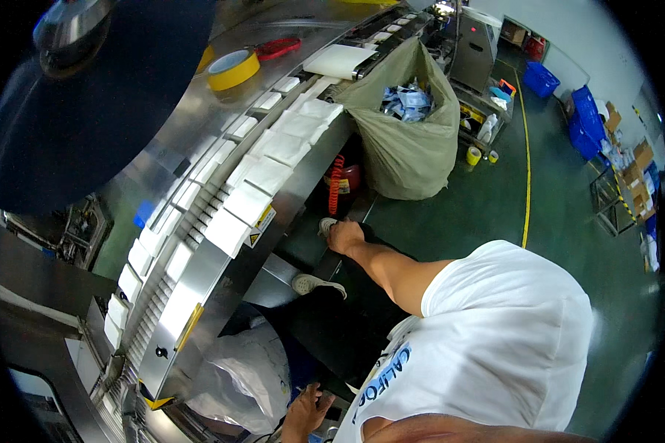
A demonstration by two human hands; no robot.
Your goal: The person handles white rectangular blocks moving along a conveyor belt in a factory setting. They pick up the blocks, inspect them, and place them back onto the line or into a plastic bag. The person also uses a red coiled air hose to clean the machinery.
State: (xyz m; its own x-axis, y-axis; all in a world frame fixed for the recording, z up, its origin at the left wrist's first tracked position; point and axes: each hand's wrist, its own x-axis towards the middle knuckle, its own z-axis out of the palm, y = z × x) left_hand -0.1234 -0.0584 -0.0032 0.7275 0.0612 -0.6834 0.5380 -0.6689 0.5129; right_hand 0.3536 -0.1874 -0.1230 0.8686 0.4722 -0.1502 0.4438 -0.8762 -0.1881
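Note:
My right arm reaches out from a white sleeve, and its hand (345, 236) is a loose fist beside a pale shoe (325, 226). Whatever the curled fingers may hold is hidden. Low in the view, my left hand (307, 412) has its fingers apart with nothing seen in them. Beside it hangs a whitish plastic bag (247, 369) under the end of the conveyor. White flat packets (281, 148) lie in an overlapping row along the conveyor's metal ledge. More white packets (129, 280) sit spaced out on the conveyor lane (151, 314).
A large olive sack (406, 162) with blue-and-white wrappers (408, 102) stands by the conveyor. A yellow tape roll (233, 70) and red-handled scissors (277, 49) lie on the metal top. A big dark disc (89, 111) looms at left. Blue crates (585, 122) stand at right.

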